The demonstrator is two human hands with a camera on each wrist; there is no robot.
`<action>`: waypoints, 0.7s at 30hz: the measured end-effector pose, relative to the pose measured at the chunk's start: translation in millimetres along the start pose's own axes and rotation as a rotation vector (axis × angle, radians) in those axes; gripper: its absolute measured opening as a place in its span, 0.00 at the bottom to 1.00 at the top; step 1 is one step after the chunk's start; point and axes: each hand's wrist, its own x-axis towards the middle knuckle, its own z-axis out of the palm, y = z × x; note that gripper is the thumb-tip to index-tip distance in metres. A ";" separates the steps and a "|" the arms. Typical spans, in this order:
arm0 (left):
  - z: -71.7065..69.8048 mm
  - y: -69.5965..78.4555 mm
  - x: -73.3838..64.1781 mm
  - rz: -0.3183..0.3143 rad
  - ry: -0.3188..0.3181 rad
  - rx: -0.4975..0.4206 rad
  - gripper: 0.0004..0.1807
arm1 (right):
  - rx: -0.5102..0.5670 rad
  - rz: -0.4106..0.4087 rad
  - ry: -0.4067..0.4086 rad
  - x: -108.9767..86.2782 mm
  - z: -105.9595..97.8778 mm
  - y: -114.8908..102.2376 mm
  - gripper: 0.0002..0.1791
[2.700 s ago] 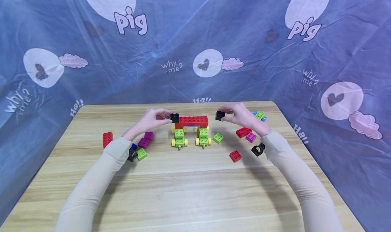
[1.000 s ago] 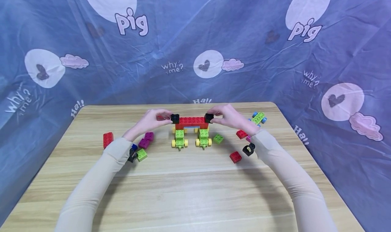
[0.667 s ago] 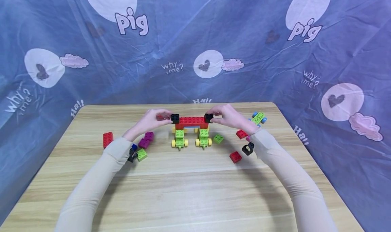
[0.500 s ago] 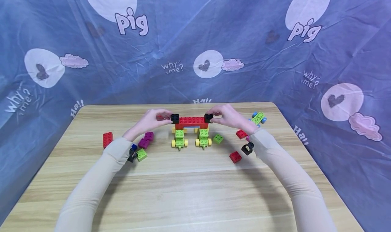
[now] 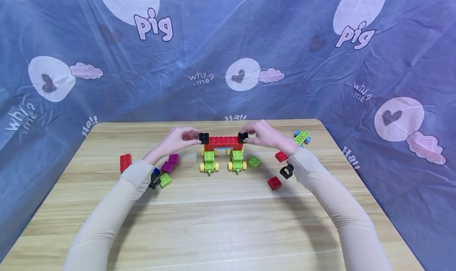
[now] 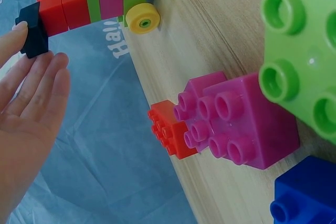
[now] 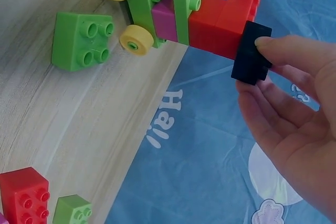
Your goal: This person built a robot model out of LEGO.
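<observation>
I view the left fingers point(image 6: 59, 85) pinching a black block point(image 6: 34, 29) and the right fingers point(image 7: 257, 119) pinching a second black block point(image 7: 251, 53), each at its own end of the red beam point(image 5: 223, 141) between them. Below the fingers, I note green supports point(image 5: 209, 156) on yellow wheels point(image 5: 244, 165). Farther out, on the bench point(image 5: 228, 223), lie a lime block point(image 5: 254, 162) below the right fingers and purple blocks point(image 5: 167, 167) below the left.

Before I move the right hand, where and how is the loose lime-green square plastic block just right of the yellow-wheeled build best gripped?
Probably by two opposite side walls, from above and the right: the lime-green block lies flat, studs up, its left near a round yellow wheel. The right hand, pinching a black plastic block, needs freeing first.
</observation>
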 end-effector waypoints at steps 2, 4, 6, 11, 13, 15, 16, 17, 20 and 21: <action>-0.3 0.2 0.4 -0.002 -0.001 0.002 0.23 | 0.005 0.008 0.000 0.3 -0.2 -0.1 0.14; -0.5 0.1 0.8 -0.002 -0.001 0.005 0.23 | 0.005 0.015 0.002 0.5 -0.3 -0.3 0.14; -0.9 0.4 0.5 -0.001 -0.003 0.010 0.23 | 0.005 0.017 0.004 0.7 -0.1 -0.4 0.15; -1.8 3.0 -1.7 -0.013 -0.012 0.018 0.24 | 0.021 0.031 0.011 -1.1 1.8 0.0 0.16; -1.5 3.4 -2.1 -0.017 -0.015 0.021 0.23 | 0.045 0.051 0.017 -3.2 2.7 0.7 0.17; -1.0 3.6 -2.1 -0.017 -0.016 0.021 0.23 | 0.066 0.072 0.024 -5.4 3.6 1.8 0.17; -0.8 3.7 -2.1 -0.016 -0.016 0.022 0.23 | 0.076 0.083 0.027 -6.6 4.1 2.4 0.18; -0.7 3.9 -2.2 -0.014 -0.016 0.022 0.23 | 0.082 0.092 0.028 -7.5 4.5 2.9 0.18; -0.6 5.0 -2.4 -0.013 -0.016 0.013 0.23 | 0.088 0.102 0.035 -9.3 5.4 4.4 0.19; -0.5 5.3 -2.4 -0.013 -0.017 0.012 0.23 | 0.094 0.102 0.036 -9.6 5.5 4.6 0.18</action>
